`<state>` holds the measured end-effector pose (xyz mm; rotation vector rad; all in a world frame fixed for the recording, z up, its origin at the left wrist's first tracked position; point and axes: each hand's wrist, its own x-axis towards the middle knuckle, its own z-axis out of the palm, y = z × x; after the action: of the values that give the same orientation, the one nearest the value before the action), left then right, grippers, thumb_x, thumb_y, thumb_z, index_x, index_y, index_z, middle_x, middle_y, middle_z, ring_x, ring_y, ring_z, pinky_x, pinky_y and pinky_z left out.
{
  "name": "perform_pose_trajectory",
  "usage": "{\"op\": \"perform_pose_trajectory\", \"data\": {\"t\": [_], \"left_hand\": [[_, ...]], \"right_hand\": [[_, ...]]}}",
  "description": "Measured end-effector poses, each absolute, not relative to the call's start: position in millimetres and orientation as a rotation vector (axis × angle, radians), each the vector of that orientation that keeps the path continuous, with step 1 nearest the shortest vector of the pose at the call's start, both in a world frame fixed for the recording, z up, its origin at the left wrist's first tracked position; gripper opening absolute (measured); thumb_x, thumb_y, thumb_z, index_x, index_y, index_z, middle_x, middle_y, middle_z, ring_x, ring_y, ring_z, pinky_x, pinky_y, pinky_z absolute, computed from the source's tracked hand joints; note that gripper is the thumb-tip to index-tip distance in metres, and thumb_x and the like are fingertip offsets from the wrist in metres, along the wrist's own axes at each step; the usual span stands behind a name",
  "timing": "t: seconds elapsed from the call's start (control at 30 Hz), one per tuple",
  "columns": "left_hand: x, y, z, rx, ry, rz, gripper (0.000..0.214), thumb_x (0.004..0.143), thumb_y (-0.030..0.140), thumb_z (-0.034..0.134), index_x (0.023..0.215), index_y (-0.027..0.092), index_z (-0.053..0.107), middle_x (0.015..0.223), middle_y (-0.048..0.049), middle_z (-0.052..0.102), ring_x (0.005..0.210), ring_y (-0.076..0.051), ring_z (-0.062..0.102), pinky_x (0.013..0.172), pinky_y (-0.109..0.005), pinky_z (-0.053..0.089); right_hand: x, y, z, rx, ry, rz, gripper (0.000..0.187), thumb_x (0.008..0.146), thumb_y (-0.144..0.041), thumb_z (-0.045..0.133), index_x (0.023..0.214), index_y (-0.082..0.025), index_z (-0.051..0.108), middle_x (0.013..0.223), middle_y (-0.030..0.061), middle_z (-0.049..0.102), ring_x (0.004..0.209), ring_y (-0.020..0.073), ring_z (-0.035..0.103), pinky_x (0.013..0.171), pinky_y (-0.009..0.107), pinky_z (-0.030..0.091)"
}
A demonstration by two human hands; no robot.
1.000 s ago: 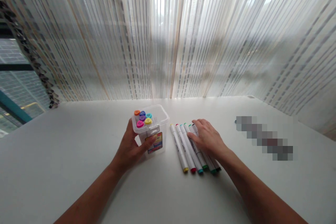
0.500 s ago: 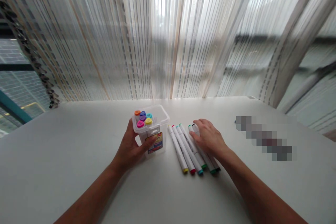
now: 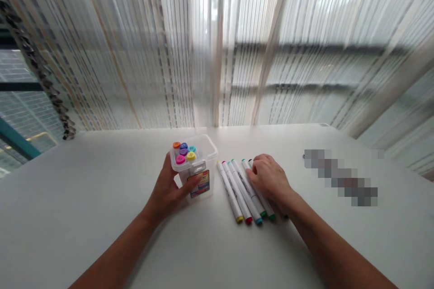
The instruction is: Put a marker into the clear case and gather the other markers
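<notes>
A clear plastic box (image 3: 202, 157) stands on the white table (image 3: 84, 198) with several markers upright in its left corner, their coloured caps (image 3: 184, 151) showing. My left hand (image 3: 169, 189) grips the box from the left and front. To its right several white markers (image 3: 237, 187) lie side by side. My right hand (image 3: 269, 178) rests on the rightmost markers with its fingers curled over them; whether it grips one I cannot tell.
Striped sheer curtains (image 3: 217, 45) hang along the table's far edge. A blurred-out patch (image 3: 341, 178) lies on the table to the right. A window (image 3: 20, 99) shows at the far left.
My right hand's fingers have curled in and pulled the right-hand markers slightly closer together. The curtain has swayed. The left hand and box have stayed put.
</notes>
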<state>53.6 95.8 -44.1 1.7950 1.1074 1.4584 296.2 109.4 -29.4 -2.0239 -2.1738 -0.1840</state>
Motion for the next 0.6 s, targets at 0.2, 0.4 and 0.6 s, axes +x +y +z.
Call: {"op": "perform_pose_trajectory", "data": {"t": [0.2,0.4,0.6], "left_hand": [[51.3,99.1,-48.6,1.752,1.072,1.449,0.051,0.068,0.036,0.069,0.111,0.017,0.048,0.114,-0.0106,0.055,0.107,-0.025,0.054,0.085,-0.035,0.048],[56.0,94.2,-41.0,1.799,1.134,1.453,0.047,0.071,0.038,0.066,0.109,0.017,0.050,0.109,-0.0103,0.056,0.103,-0.024,0.054,0.090,-0.037,0.045],[54.2,94.6,-43.3,1.776,1.127,1.441,0.047,0.071,0.041,0.066,0.107,0.017,0.050,0.103,-0.0083,0.057,0.096,-0.022,0.057,0.085,-0.035,0.047]], "right_hand": [[292.8,111.0,-35.1,-1.978,-2.190,-0.194,0.029,0.085,-0.028,0.044,0.076,-0.014,0.067,0.096,0.0127,0.063,0.097,0.0227,0.052,0.087,0.031,0.038],[296.6,109.1,-26.6,-2.041,-2.169,-0.144,0.032,0.087,-0.029,0.038,0.080,-0.015,0.066,0.095,0.0110,0.063,0.091,0.0219,0.056,0.078,0.031,0.041],[302.2,106.7,-20.1,-2.204,-2.162,-0.101,0.024,0.082,-0.020,0.041,0.088,-0.015,0.063,0.091,0.0113,0.064,0.078,0.0222,0.061,0.062,0.030,0.039]]}}
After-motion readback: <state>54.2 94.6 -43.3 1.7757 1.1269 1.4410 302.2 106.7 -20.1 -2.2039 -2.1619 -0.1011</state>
